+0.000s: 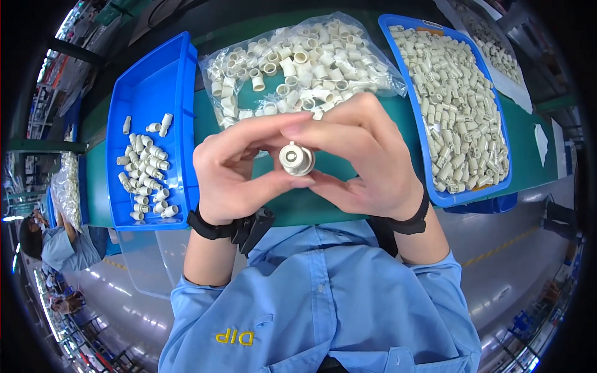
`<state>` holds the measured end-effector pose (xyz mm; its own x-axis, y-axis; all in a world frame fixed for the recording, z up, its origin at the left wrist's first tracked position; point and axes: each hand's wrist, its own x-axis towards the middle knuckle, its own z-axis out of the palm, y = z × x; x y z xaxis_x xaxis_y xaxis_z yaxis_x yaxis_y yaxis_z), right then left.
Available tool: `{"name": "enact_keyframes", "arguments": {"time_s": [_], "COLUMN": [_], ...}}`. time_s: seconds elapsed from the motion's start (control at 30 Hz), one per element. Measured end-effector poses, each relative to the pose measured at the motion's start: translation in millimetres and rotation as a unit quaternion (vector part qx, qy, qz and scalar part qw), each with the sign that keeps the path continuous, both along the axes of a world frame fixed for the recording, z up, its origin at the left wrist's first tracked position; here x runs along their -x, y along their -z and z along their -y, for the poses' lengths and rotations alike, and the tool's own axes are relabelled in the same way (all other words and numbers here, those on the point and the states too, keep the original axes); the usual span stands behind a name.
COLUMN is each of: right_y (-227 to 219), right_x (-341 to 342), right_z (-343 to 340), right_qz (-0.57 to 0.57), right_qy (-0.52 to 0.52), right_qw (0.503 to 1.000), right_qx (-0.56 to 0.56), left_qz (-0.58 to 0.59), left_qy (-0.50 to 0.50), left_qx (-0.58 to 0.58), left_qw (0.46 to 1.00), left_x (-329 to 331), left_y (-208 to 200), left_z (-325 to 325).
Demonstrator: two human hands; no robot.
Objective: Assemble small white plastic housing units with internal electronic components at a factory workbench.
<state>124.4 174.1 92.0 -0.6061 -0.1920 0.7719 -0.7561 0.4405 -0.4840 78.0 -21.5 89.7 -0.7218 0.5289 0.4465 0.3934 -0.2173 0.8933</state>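
Between my two hands, over the front of the green table, is a white cylindrical plastic connector [295, 159], its round end with a small centre opening facing up at me. My left hand [239, 165] pinches it from the left with thumb and fingertips. From the other side my right hand [367, 152] closes on it too, thumb low and index finger on top. Just beyond my fingers lies a clear plastic bag [379, 81] spread open, full of loose white ring-like sleeves [301, 57].
At left stands a blue tray [149, 68] with several white connectors [148, 163] in its near half. A second blue tray [443, 198], heaped with white plastic parts [457, 109], is at right. A co-worker [62, 245] in blue sits at the far left.
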Motion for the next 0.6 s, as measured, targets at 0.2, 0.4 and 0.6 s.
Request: {"name": "enact_keyframes", "arguments": {"time_s": [0.2, 0.4, 0.6], "right_y": [6, 5, 2], "right_x": [0, -8, -14], "right_z": [5, 13, 16], "right_qz": [-0.107, -0.035, -0.038], "right_qy": [-0.017, -0.044, -0.022], "right_qw": [0.993, 0.998, 0.998], "right_qx": [-0.044, 0.018, 0.041], "left_qz": [-0.058, -0.130, -0.132], "left_qy": [0.014, 0.024, -0.007], "left_qx": [0.006, 0.024, 0.017], "left_qw": [0.998, 0.991, 0.991], "left_x": [-10, -8, -19], "left_y": [3, -3, -6], "left_z": [14, 17, 15]}}
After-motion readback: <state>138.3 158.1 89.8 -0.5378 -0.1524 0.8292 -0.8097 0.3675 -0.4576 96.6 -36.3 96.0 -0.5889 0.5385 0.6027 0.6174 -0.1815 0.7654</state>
